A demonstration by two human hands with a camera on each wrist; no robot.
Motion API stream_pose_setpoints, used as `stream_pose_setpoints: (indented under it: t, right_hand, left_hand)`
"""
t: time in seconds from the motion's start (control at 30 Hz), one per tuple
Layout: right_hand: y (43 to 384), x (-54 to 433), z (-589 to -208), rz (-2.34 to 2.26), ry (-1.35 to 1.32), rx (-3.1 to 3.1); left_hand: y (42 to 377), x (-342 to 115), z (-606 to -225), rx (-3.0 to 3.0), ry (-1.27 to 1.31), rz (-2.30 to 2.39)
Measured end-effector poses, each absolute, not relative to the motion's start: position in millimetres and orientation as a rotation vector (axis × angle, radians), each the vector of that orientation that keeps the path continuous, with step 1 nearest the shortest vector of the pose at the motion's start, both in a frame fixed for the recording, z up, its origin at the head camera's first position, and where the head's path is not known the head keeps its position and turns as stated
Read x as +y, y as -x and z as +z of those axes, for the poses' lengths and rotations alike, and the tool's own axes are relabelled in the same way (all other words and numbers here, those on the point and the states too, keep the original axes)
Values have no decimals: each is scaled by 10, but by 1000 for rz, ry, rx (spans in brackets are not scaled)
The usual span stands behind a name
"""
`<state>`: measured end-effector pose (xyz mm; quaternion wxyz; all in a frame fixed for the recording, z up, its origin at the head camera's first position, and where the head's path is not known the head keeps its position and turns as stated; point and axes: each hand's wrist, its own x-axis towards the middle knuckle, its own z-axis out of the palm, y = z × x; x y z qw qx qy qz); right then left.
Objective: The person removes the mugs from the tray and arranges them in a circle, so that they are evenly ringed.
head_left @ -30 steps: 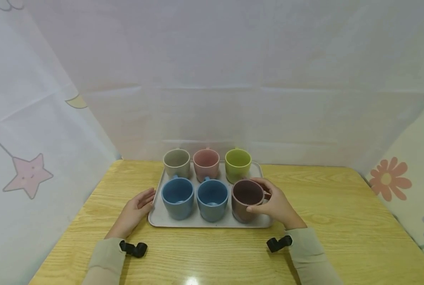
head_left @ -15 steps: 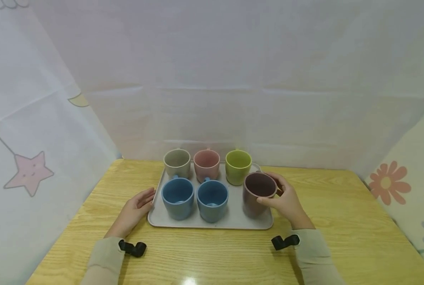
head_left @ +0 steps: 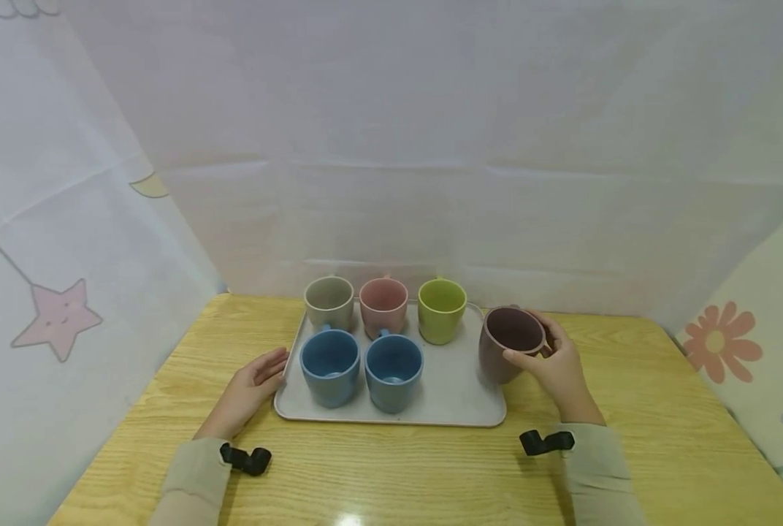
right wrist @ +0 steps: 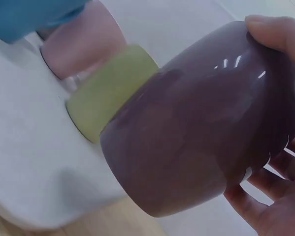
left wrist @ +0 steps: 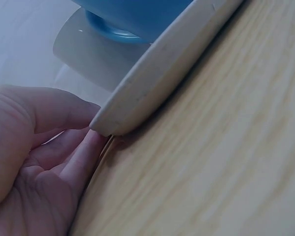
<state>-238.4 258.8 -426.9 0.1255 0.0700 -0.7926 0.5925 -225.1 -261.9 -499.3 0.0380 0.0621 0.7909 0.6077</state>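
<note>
My right hand [head_left: 558, 371] holds a dark brown mug [head_left: 499, 359] by its rim and side, thumb at the front, fingers behind. The mug hangs tilted over the right edge of a white tray [head_left: 453, 391]; in the right wrist view its smooth side [right wrist: 181, 132] fills the middle. At the tray's left edge is my left hand [head_left: 250, 386]. The left wrist view shows its thumb [left wrist: 63, 109] on the tray rim [left wrist: 142, 88] with fingers beneath, pinching it. Two blue mugs, one left [head_left: 329, 386] and one right [head_left: 394, 391], stand in the tray's front row.
Behind them on the tray are a grey mug [head_left: 329, 314], a pink mug [head_left: 383, 318] and a yellow-green mug [head_left: 440, 324]. The tray lies on a wooden table [head_left: 391, 467]. White cloth [head_left: 391, 146] hangs behind the table and along both sides.
The brown mug has come up off the tray's front right corner and moved rightward and away in my right hand, tilting. My left hand has stayed at the tray's edge.
</note>
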Motion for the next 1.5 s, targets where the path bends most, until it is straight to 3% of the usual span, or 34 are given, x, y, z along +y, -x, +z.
stream_pose_setpoints:
  t: [0.53,1.13,1.5]
  right_hand:
    - [2426,3080,-4290,1817,157,-2228]
    - [2757,3907,-4174,1259,67,-2602]
    - [2953,4310,-4177,1161,141,-2627]
  left_hand:
    - [2244,-2562,-5034,2429,-172,1857]
    - [2233,-2635,-5011,2460,-193,1849]
    - [2252,-2609,-5016,2453,-194,1853]
